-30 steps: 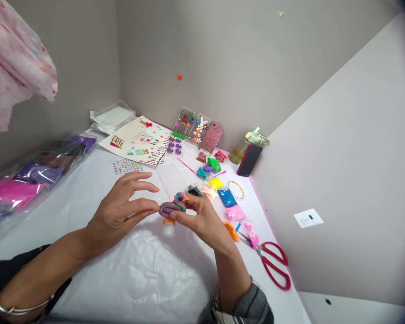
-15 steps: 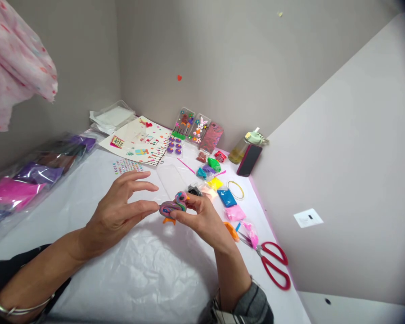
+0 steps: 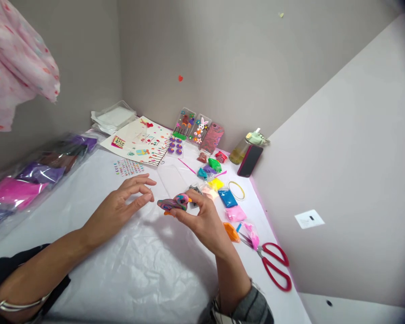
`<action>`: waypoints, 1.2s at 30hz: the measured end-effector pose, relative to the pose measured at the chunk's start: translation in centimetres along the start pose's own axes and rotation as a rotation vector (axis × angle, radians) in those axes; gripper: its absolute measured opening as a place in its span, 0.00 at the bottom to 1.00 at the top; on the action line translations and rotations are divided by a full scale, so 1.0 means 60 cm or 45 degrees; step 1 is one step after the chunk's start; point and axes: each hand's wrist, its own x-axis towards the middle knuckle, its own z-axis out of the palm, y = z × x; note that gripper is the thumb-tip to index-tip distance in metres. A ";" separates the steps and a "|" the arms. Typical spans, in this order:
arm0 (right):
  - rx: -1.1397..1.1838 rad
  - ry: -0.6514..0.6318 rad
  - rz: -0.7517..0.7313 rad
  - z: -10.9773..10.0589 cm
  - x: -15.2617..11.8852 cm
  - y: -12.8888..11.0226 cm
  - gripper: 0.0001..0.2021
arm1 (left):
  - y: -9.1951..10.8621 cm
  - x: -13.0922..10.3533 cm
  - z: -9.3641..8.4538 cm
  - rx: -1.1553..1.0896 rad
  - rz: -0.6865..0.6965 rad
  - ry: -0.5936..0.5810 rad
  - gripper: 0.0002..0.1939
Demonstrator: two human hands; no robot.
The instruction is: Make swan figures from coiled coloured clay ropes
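Between the thumb and fingers of my right hand (image 3: 202,218) is a small clay duck (image 3: 173,204), swirled in grey, pink, blue and green with orange bits at its beak and underside. It is held above the white covered table (image 3: 138,274), tilted so its side looks foreshortened. My left hand (image 3: 124,202) is just left of the duck, apart from it, fingers loosely bent and nothing in them. Behind the hands lies a clear phone case (image 3: 171,180). A packet of black clay (image 3: 195,192) is partly hidden behind my right hand.
Colored clay packets (image 3: 227,198) line the right side, with red-handled scissors (image 3: 275,265) nearer me. Farther back are a bottle (image 3: 238,155), a phone (image 3: 250,160), decorated cases (image 3: 200,128) and a drawing pad (image 3: 135,144). Bagged clay (image 3: 37,175) lies along the left.
My left hand has drawn back left, off the duck's tail, its fingers curling a little more. My right hand has tipped the duck, so its side and orange feet show less.
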 end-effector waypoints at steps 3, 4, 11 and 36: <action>-0.086 0.026 -0.062 0.004 0.000 0.005 0.02 | 0.004 0.001 0.003 -0.018 0.008 -0.055 0.20; -0.109 0.031 -0.075 0.005 0.000 0.006 0.02 | 0.006 0.001 0.004 -0.025 0.014 -0.060 0.20; -0.159 0.016 -0.108 0.009 0.000 0.009 0.04 | 0.011 0.002 0.005 -0.059 -0.017 -0.100 0.20; -0.199 0.033 -0.134 0.010 -0.001 0.010 0.05 | 0.021 0.004 -0.005 -0.342 -0.335 -0.188 0.17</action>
